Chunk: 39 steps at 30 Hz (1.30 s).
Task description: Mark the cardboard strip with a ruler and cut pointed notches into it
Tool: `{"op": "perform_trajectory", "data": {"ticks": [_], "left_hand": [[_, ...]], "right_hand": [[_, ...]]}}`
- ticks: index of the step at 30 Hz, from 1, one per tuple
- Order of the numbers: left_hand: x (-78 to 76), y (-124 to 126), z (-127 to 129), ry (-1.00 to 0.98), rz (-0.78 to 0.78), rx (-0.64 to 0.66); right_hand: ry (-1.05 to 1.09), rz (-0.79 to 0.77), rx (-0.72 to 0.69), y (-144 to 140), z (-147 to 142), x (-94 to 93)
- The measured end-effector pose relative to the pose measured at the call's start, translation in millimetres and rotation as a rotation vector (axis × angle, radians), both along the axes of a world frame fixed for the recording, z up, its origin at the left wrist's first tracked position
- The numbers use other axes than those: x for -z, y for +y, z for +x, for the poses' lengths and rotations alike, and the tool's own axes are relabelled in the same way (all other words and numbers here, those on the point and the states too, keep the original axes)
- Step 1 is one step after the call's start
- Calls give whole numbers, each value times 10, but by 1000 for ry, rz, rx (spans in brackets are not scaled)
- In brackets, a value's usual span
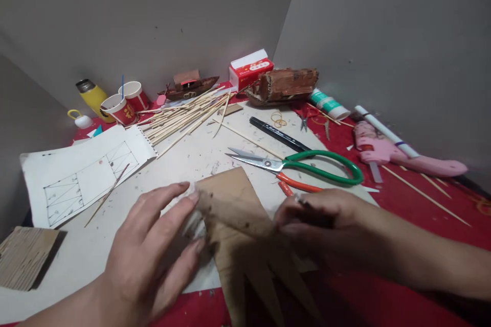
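- Left hand [153,250], fingers spread flat, pins the brown cut cardboard sheet [233,204] to the table [199,156], steadying it.
- Right hand [318,212] pinches a thin dark tool [307,204] at the sheet's right edge.

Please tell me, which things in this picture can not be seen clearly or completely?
- Head view: the dark tool in the right hand is mostly hidden by its fingers, so its kind is unclear.
- The cardboard piece is motion-blurred where the left hand presses it; its lower strips run off the bottom edge.
- Print on the red and white box is too small to read.
- The pencil drawing on the paper sheet is too faint for details.
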State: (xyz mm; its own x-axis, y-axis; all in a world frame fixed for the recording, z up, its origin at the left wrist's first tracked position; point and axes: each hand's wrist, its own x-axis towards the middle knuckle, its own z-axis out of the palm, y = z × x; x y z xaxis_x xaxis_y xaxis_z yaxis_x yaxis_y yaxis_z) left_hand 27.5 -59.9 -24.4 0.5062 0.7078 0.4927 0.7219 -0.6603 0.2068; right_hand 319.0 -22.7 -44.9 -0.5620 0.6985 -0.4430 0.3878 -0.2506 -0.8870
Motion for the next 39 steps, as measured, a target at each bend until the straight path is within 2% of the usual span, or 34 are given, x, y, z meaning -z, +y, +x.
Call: {"op": "perform_trajectory", "data": {"ticks": [3,5,7,9,12,16,20,22,25,29,31,39], "left_hand": [[-17,53,43,196,61,152],[53,86,81,213,-25,247],[132,116,94,157,-148,279],[179,149,67,72,-247,237],[181,218,-35,-35,-316,77],[169,312,-171,-11,-375,-147],[162,361,-206,-32,-476,-244],[131,355,-187,-80,-579,-297],[66,304,-141,-260,-805,-350],[31,203,-84,-609,-1175,-331],[36,168,-60,-697,-1298,-343],[78,71,48,-837,-1428,-418]], "right_hand": [[43,55,-209,-44,-32,29],[82,78,-231,-37,-49,36],[110,10,-203,1,-49,30],[113,-7,-137,58,-31,17],[83,90,28,141,6,10],[57,146,206,174,6,65],[33,194,201,147,-14,119],[20,204,204,134,-17,117],[0,205,220,118,-27,92],[-31,153,173,98,-50,67],[-37,148,156,93,-57,68],[-108,123,154,51,-81,63]]}}
